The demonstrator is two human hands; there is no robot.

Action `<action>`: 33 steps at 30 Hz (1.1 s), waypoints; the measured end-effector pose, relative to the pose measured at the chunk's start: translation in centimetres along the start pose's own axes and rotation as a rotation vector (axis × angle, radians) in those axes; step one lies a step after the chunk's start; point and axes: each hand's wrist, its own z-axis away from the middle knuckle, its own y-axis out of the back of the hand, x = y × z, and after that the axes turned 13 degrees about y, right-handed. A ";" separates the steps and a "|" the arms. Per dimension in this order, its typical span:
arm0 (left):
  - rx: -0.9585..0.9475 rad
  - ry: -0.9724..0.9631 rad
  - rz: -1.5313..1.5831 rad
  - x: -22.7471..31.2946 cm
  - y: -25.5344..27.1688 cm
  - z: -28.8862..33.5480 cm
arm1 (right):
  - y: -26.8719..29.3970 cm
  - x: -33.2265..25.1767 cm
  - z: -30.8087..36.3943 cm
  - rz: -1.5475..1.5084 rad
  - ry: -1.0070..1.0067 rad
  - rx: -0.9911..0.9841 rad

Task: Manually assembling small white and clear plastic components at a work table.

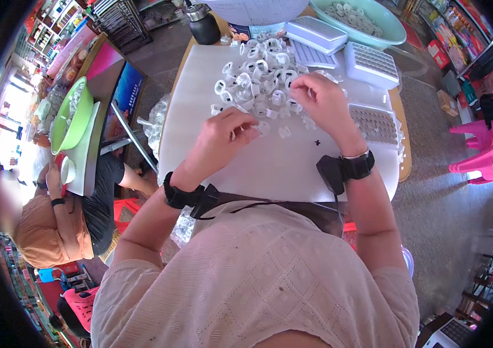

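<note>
- Left hand [220, 133]: fingers curled, partly closed, at the near side of the loose white plastic pieces [258, 78]; whether they grip one, I cannot tell.
- Those ring-shaped pieces lie heaped toward the worktop's [258, 168] far edge.
- Right hand [326, 103]: thumb and forefinger nearly together by the heap's right side; a grip cannot be made out.
- Pale-green tub [394, 37], past the far right corner: white pieces inside.
- White tray [374, 143], right edge: rows of round cells.
</note>
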 end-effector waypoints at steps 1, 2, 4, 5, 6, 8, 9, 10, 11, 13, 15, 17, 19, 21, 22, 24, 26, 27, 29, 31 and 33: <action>-0.110 -0.032 0.003 0.1 -0.3 0.0 | 0.0 0.1 0.0 0.050 0.048 -0.098; -0.221 -0.064 0.006 0.1 -0.6 0.1 | -0.1 0.3 0.2 0.051 0.045 -0.100; -0.147 -0.153 -0.075 0.1 -1.6 -0.1 | 0.2 0.4 0.3 0.146 0.071 -0.229; -0.073 -0.234 -0.157 0.0 -2.0 -0.3 | 0.5 0.3 0.3 0.152 0.072 -0.226; -0.072 -0.236 -0.156 -0.4 -2.3 -0.8 | 0.4 0.3 0.2 0.145 0.068 -0.217; 0.052 -0.134 -0.203 -0.8 -2.6 -2.3 | 0.3 0.4 0.1 0.142 0.065 -0.206; 0.053 -0.139 -0.202 -0.9 -2.8 -2.7 | 0.2 0.6 0.2 0.046 0.000 -0.135; 0.083 -0.130 -0.205 -0.9 -2.9 -3.1 | 0.2 0.8 0.2 -0.049 -0.065 -0.064; 0.113 -0.123 -0.207 -0.8 -3.0 -3.5 | 0.3 1.0 0.1 -0.043 -0.062 -0.061; 0.117 -0.133 -0.135 0.3 -2.9 -4.3 | 0.4 1.3 0.0 -0.172 -0.191 0.042; 0.119 -0.144 -0.062 1.8 -2.9 -5.2 | 0.7 1.5 -0.1 -0.253 -0.259 0.073; -0.157 0.281 0.387 3.1 -3.3 -6.3 | 1.0 1.7 -0.1 -0.333 -0.327 0.107; -0.252 0.306 0.632 2.9 -4.0 -7.5 | 1.0 1.2 -0.4 -0.373 -0.302 0.167; -0.358 0.327 0.877 3.0 -4.6 -8.4 | 1.1 0.8 -0.6 -0.418 -0.300 0.168; -0.396 0.300 0.961 3.2 -4.9 -8.6 | 1.3 0.7 -0.6 -0.471 -0.303 0.166; -0.442 0.265 1.048 3.3 -5.4 -8.9 | 2.0 0.6 -0.8 -0.523 -0.334 0.163; -0.417 0.269 1.219 3.0 -6.0 -9.0 | 2.6 0.2 -0.9 -0.574 -0.364 0.155; -0.425 0.259 1.228 3.0 -6.2 -8.9 | 2.8 -0.2 -0.9 -0.570 -0.336 0.150; -0.416 0.270 1.237 2.9 -6.1 -8.8 | 2.5 -0.1 -0.8 -0.538 -0.284 0.123; -0.466 0.269 1.323 2.7 -5.7 -8.6 | 2.5 -0.7 -0.8 -0.534 -0.316 0.134; -0.572 0.307 1.441 2.1 -5.3 -8.5 | 2.4 -0.7 -0.6 -0.547 -0.367 0.159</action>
